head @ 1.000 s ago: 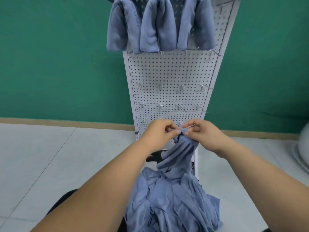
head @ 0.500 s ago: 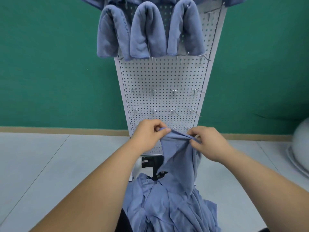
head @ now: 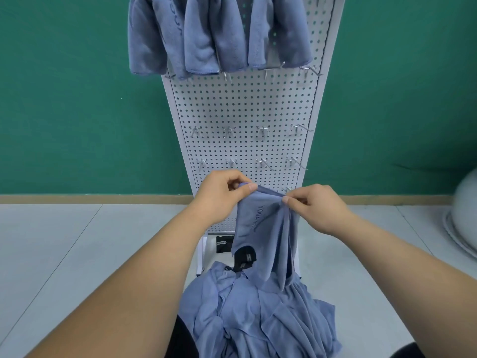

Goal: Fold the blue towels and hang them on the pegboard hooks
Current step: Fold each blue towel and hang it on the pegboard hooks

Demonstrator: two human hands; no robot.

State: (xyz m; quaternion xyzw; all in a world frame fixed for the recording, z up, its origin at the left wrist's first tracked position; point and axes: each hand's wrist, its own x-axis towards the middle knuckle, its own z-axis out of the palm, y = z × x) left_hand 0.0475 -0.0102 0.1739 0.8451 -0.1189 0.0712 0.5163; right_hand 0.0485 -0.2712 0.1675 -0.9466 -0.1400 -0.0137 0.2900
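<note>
A deep green wall [head: 77, 99] fills the far side of the room, with a wooden skirting strip [head: 90, 198] along its foot and a pale tiled floor [head: 64, 254] running toward the near side. A white pegboard [head: 245, 104] stands upright against the wall at the centre, and rows of small metal hooks [head: 262, 130] stick out of its middle and lower parts. At the top of the board, several folded towels [head: 201, 42] hang side by side, their lower edges just above a row of bare hooks. In front of the lower part of the board the person holds one blue towel [head: 263, 228] up by its top edge. The left hand [head: 222, 195] pinches the left corner between thumb and curled fingers, and the right hand [head: 317, 208] pinches the right end of the same edge in the same way. The two hands are a short way apart, so the edge is drawn fairly taut between them. The cloth hangs down in loose vertical folds, with stitched lettering visible on its left part. Its lower end reaches into a crumpled pile of towels [head: 258, 319] at the near centre; what the pile rests on is hidden. A small black object [head: 224, 244] lies by the foot of the board, and a pale rounded object [head: 464, 210] shows at the right edge.
</note>
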